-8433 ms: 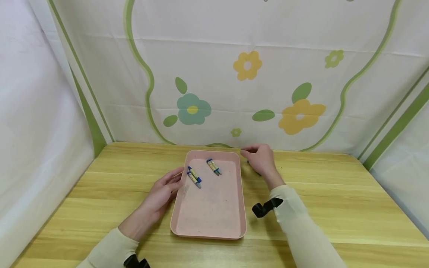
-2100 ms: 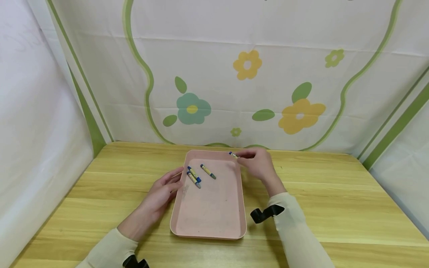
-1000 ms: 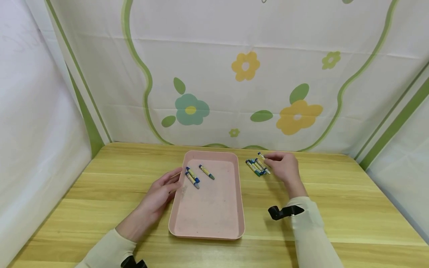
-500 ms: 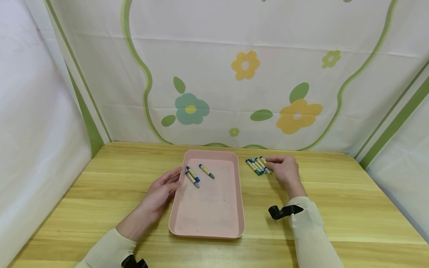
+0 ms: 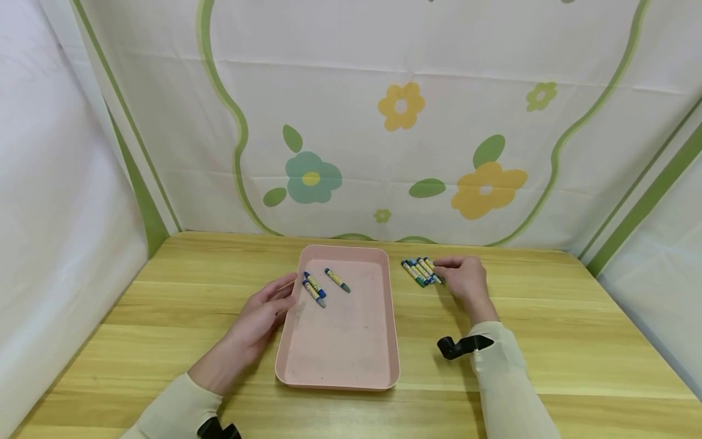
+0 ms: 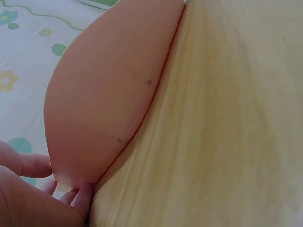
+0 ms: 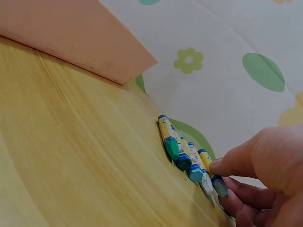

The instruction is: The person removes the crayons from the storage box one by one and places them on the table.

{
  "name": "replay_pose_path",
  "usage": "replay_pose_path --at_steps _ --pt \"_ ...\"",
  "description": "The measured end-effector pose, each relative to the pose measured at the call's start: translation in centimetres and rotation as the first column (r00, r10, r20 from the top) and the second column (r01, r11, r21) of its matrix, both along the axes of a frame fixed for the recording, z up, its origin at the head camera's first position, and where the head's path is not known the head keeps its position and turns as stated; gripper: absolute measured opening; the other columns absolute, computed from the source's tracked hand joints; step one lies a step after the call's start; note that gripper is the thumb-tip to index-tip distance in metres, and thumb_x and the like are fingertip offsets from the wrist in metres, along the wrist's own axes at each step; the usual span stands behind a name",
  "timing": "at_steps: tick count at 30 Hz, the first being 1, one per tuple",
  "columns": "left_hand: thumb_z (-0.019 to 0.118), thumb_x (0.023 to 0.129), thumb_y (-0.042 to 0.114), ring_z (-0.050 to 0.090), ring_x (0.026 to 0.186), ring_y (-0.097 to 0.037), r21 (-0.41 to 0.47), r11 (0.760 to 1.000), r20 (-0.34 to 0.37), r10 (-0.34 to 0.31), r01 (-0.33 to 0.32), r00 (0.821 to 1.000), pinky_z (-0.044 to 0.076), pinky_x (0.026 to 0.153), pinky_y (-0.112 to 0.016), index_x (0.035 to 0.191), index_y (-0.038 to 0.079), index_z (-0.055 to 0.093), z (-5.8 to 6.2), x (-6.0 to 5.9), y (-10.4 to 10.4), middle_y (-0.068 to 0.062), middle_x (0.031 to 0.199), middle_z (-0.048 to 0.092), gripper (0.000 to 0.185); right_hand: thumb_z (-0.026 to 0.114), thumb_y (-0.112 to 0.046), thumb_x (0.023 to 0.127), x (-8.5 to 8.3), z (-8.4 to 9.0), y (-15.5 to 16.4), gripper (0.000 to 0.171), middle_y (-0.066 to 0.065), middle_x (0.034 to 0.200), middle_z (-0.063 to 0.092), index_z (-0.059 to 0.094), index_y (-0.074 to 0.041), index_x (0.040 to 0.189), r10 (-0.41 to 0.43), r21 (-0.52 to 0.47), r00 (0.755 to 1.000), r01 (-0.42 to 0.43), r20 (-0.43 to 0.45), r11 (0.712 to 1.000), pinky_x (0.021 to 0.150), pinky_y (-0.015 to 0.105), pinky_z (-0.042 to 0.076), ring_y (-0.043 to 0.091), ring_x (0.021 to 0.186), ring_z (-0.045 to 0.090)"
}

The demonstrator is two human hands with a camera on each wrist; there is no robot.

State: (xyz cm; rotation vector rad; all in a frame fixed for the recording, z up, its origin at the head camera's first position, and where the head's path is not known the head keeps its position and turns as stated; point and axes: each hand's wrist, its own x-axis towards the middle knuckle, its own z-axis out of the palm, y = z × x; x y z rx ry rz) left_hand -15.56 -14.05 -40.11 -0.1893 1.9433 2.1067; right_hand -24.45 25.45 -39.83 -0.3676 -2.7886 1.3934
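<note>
My right hand (image 5: pixel 465 281) pinches a grey-tipped crayon (image 7: pixel 218 186) between thumb and fingers. That crayon lies at the right end of a row of several crayons (image 5: pixel 415 272) on the table, right of the pink tray (image 5: pixel 351 347). In the right wrist view, green (image 7: pixel 172 149), dark teal, light blue and white tips show in the row. Inside the tray lie two crayons side by side (image 5: pixel 314 289) near its left wall and a green-tipped crayon (image 5: pixel 337 280) by itself. My left hand (image 5: pixel 262 317) rests its extended fingers (image 6: pixel 35 165) against the tray's left outer wall.
The wooden table (image 5: pixel 181 305) backs onto a white cloth wall (image 5: pixel 340 110) printed with flowers and leaves. White cloth also hangs at both sides. A black wrist mount (image 5: pixel 465 346) sits on my right sleeve.
My right hand has carried one crayon out of the tray, over its right rim, and lowered it to the right end of the row. My left hand has stayed at the tray.
</note>
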Motion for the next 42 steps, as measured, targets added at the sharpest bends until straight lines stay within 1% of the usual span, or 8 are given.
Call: replay_pose_path --at_steps 7,17,22,27,30,36,38,42 --pt "0.053 0.106 0.006 0.035 0.159 -0.031 -0.004 1.0 -0.001 0.0 0.0 1.0 0.032 0.126 -0.048 0.164 0.013 0.04 0.0 0.0 0.0 -0.015 0.173 0.034 0.06 0.07 -0.023 0.101 0.0 -0.3 -0.1 0.029 0.021 0.138 0.071 0.08 -0.008 0.124 -0.001 0.006 1.0 0.001 -0.015 1.0 0.113 0.054 0.048 0.04 0.137 0.059" --pt "0.052 0.106 0.005 0.035 0.159 -0.03 -0.004 1.0 0.0 0.003 -0.003 1.0 0.032 0.126 -0.047 0.165 0.013 0.039 0.0 0.1 -0.2 -0.015 0.174 0.033 0.06 0.07 -0.026 0.101 -0.3 -0.3 -0.2 0.031 0.02 0.138 0.071 0.079 -0.009 0.124 -0.003 0.013 1.0 0.003 -0.025 1.0 0.112 0.052 0.048 0.039 0.136 0.059" --pt "0.052 0.106 0.005 0.035 0.159 -0.03 -0.003 1.0 0.004 0.001 -0.001 1.0 0.032 0.126 -0.047 0.165 0.013 0.038 0.1 0.1 -0.2 -0.014 0.174 0.033 0.061 0.07 -0.028 0.101 -0.2 0.0 -0.3 0.034 0.018 0.139 0.07 0.078 -0.009 0.128 -0.016 -0.035 1.0 0.016 -0.02 0.999 0.1 0.044 0.052 0.035 0.13 0.062" --pt "0.052 0.106 0.005 0.036 0.159 -0.031 -0.002 1.0 0.004 -0.002 0.002 1.0 0.032 0.126 -0.047 0.165 0.013 0.038 0.1 0.0 -0.1 -0.015 0.174 0.033 0.061 0.07 -0.031 0.102 0.0 0.4 -0.5 0.035 0.016 0.139 0.07 0.077 -0.011 0.13 0.007 -0.071 0.999 -0.01 -0.038 0.997 0.089 0.032 0.052 0.032 0.126 0.065" --pt "0.052 0.106 0.005 0.037 0.158 -0.031 -0.006 1.0 0.002 -0.003 0.003 1.0 0.033 0.125 -0.046 0.165 0.013 0.038 0.1 0.0 -0.1 -0.015 0.173 0.034 0.061 0.071 -0.031 0.102 0.0 0.7 -0.6 0.036 0.016 0.139 0.071 0.076 -0.01 0.131 0.024 -0.083 0.998 -0.029 -0.056 0.996 0.091 0.033 0.054 0.031 0.126 0.066" --pt "0.052 0.106 0.005 0.037 0.158 -0.03 -0.014 1.0 0.002 -0.005 0.005 1.0 0.035 0.123 -0.044 0.165 0.013 0.039 0.0 0.0 -0.1 -0.015 0.173 0.034 0.061 0.072 -0.033 0.1 0.0 1.5 -1.1 0.04 0.017 0.136 0.073 0.076 -0.008 0.131 0.033 -0.083 0.995 -0.041 -0.092 0.996 0.101 0.041 0.055 0.031 0.123 0.067" --pt "0.052 0.106 0.006 0.037 0.158 -0.03 -0.014 1.0 0.003 -0.005 0.005 1.0 0.035 0.123 -0.044 0.165 0.013 0.039 0.0 0.0 -0.1 -0.015 0.173 0.034 0.061 0.072 -0.033 0.1 0.0 1.8 -1.3 0.04 0.016 0.135 0.073 0.076 -0.007 0.13 0.037 -0.077 0.994 -0.045 -0.102 0.996 0.1 0.04 0.055 0.031 0.122 0.067" --pt "0.053 0.106 0.006 0.037 0.158 -0.03 -0.011 1.0 0.002 -0.004 0.004 1.0 0.035 0.123 -0.044 0.165 0.013 0.039 0.0 0.0 -0.1 -0.015 0.173 0.034 0.061 0.072 -0.029 0.1 0.2 2.5 -1.7 0.038 0.017 0.134 0.073 0.076 -0.006 0.129 0.057 -0.072 0.99 -0.067 -0.13 0.995 0.095 0.033 0.054 0.031 0.124 0.066"
